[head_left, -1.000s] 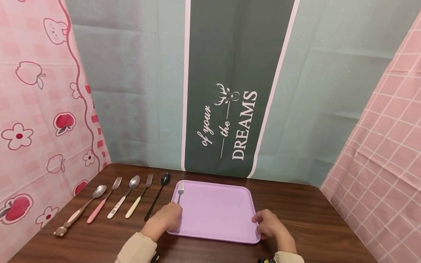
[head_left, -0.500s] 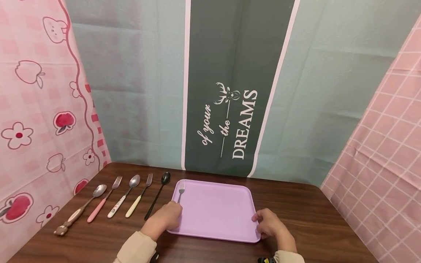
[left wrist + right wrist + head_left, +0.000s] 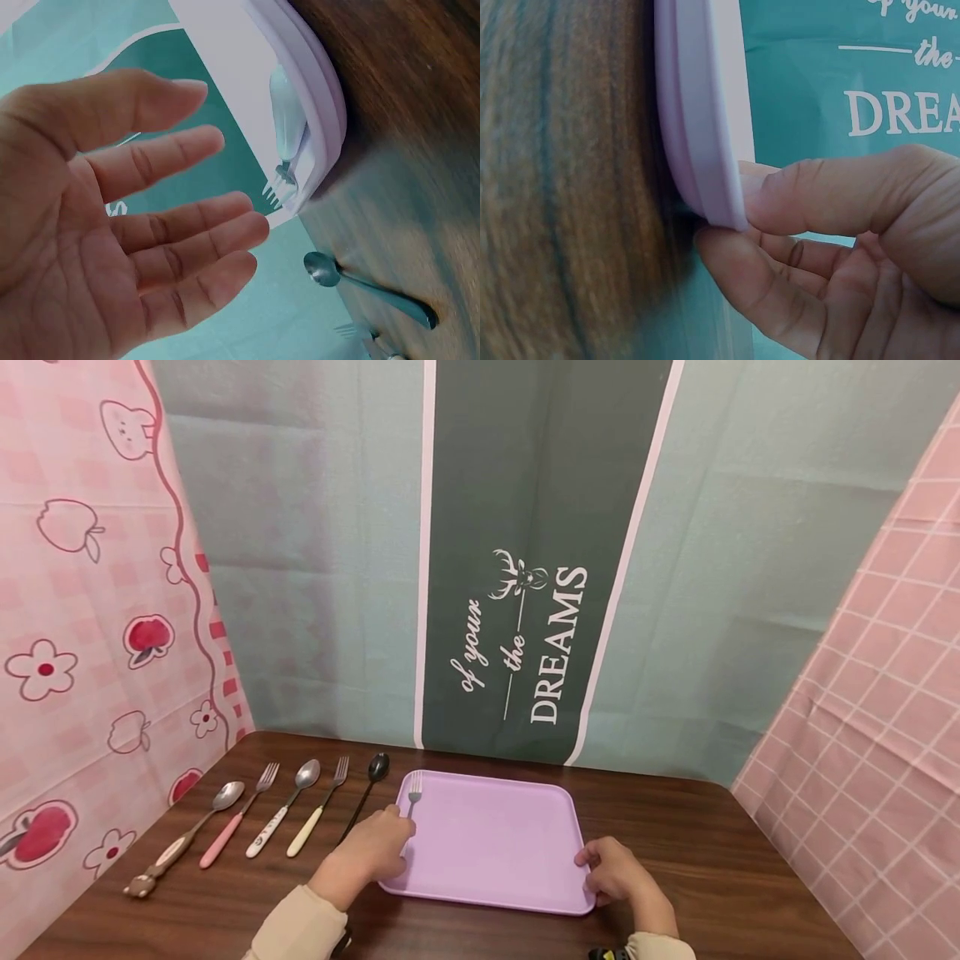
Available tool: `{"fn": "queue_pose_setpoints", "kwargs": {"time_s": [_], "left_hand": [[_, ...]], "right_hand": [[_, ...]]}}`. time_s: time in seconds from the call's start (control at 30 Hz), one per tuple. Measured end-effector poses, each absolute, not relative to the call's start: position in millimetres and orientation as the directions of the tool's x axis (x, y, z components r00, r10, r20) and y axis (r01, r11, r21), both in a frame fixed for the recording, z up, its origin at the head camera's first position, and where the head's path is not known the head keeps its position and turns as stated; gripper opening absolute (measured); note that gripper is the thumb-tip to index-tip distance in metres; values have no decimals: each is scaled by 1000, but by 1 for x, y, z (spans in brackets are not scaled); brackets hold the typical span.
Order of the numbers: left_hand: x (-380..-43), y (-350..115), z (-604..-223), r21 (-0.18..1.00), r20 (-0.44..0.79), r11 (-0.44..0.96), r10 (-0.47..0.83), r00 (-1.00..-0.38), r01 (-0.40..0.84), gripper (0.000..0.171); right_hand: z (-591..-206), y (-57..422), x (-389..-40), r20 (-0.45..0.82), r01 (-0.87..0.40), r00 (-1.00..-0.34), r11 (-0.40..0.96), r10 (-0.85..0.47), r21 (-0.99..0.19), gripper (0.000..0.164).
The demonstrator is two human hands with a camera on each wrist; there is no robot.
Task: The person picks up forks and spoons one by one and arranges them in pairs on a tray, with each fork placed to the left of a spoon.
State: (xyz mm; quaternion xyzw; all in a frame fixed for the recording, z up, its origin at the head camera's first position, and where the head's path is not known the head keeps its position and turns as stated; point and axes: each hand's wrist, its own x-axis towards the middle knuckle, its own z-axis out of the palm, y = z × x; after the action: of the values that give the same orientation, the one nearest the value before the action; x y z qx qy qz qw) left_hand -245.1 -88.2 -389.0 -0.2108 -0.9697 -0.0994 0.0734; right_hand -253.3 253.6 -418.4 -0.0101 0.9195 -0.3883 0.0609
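**Fork (image 3: pixel 416 787) on the tray (image 3: pixel 495 852), left hand (image 3: pixel 371 843) unloaded**

From my end, laying down the fork looks finished: it lies inside the tray, along its left side. The left hand hovers by it, fingers loosely spread, holding nothing. The right hand (image 3: pixel 618 872) pinches the tray's right rim on the desk (image 3: pixel 675 843). I'd judge the next move calls for lifting the left hand clear without brushing the black spoon (image 3: pixel 378 768), while the right steadies the tray.

2 pink cloths (image 3: pixel 90 585) flank a green backdrop (image 3: pixel 517 477) lettered DREAMS behind the brown wooden table (image 3: pixel 705 852).
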Motion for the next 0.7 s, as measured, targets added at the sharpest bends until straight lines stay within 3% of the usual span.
{"fn": "queue_pose_setpoints", "kwargs": {"time_s": [0.7], "left_hand": [[-250,-106,-395,229,182,875,391,-902,426,22]], "right_hand": [[-420,255,-254,-93,12,-992,691,-81,-723,29]]}}
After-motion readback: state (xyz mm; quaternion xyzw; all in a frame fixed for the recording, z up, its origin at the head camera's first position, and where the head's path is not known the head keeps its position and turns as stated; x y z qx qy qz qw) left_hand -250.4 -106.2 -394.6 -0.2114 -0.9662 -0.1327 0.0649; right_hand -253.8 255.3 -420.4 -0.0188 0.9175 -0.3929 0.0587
